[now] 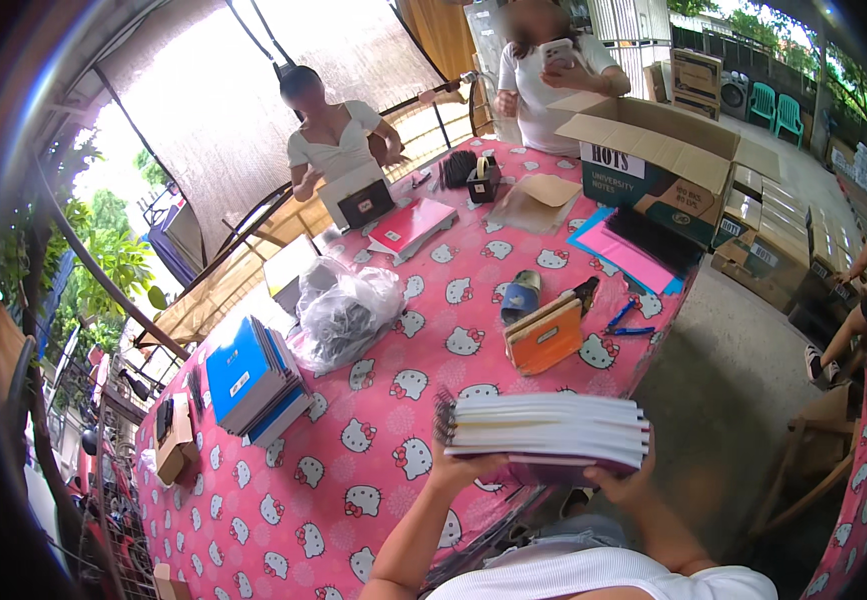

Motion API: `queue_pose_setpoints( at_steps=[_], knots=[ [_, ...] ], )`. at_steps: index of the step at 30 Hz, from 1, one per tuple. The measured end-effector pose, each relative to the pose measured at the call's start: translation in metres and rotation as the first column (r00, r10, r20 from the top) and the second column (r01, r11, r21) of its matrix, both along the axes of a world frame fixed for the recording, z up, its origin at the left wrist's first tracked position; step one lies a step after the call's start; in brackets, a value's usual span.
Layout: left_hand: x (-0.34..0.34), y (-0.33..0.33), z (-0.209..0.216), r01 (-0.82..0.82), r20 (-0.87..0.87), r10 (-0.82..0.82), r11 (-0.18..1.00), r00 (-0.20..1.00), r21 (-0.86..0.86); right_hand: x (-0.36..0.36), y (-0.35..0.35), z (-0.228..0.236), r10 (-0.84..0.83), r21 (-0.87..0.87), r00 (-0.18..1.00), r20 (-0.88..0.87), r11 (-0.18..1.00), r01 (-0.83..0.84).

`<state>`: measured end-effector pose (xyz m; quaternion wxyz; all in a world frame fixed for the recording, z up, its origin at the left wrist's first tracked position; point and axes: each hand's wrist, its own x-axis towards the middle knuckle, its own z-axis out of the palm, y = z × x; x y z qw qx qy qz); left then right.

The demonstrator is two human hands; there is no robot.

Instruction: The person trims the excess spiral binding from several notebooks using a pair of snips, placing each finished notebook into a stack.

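A thick stack of spiral notebooks (548,425) is held up near the table's front edge, page edges toward me, with a dark purple cover underneath. My left hand (461,468) grips its left end, by the wire coils. At the right end, my right hand (627,484) wraps round the lower corner. Both hands are closed on the stack, their fingers partly hidden by it. Just beyond stand small orange notebooks (547,338), with a roll of tape or similar round item (520,296) behind them. Two blue pens (633,330) lie to their right.
Blue notebooks (243,375) are piled at left beside a plastic bag (343,315). Pink and blue folders (625,250) lie by an open carton (653,165). A tape dispenser (483,180) sits at the far side of the pink tablecloth (353,480). Two people stand across the table.
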<state>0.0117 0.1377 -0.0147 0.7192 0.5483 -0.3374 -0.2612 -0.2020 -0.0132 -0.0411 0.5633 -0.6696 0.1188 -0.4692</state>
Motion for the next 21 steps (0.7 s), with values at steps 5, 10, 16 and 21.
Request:
queue_pose_setpoints(
  at_steps=[5, 10, 16, 21],
  knots=[
    [0.018, 0.005, -0.021, 0.097, -0.108, -0.112, 0.986, 0.988, -0.138, -0.002, -0.006, -0.002, -0.031, -0.240, 0.996, -0.088, 0.971, 0.009],
    [0.010, -0.015, 0.029, 0.137, 0.150, -0.095, 0.944, 0.984, -0.299, 0.010, -0.002, 0.018, 0.045, -0.077, 0.995, 0.094, 0.996, -0.038],
    [0.007, -0.008, 0.055, -0.074, -0.177, 0.089, 0.994, 0.980, 0.086, 0.010, -0.005, 0.015, 0.012, -0.131, 0.998, 0.058, 0.991, -0.004],
    [0.011, -0.009, 0.058, -0.095, -0.065, 0.098, 0.995, 0.993, 0.041, 0.010, -0.008, 0.019, -0.023, -0.181, 0.998, 0.053, 0.983, 0.032]
  ],
)
